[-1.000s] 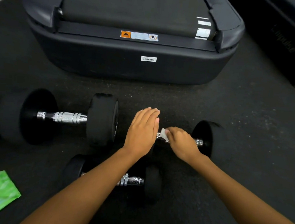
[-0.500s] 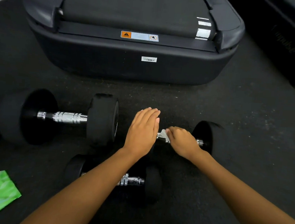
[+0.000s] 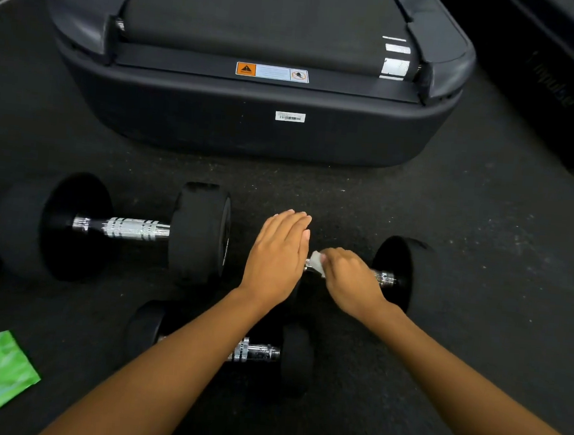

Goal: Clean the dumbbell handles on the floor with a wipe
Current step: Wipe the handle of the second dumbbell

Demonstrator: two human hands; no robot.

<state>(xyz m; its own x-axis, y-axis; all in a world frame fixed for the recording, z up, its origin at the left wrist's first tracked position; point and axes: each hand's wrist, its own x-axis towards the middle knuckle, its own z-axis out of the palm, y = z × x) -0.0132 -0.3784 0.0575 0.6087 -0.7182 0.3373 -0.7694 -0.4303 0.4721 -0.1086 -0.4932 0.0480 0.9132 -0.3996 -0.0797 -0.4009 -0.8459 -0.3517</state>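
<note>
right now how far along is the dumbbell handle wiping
Done: nothing shows as finished; a wiped handle looks no different here. In hand: the right hand holds the wipe on the right dumbbell handle, the left hand flat over that dumbbell's other end. Left, possibly: the big dumbbell handle and the near dumbbell handle, neither touched now.

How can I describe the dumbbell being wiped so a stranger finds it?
Find the large treadmill base. On the floor before it, take the rightmost dumbbell. Alone among three, it has the right hand holding a white wipe on its handle.
</note>
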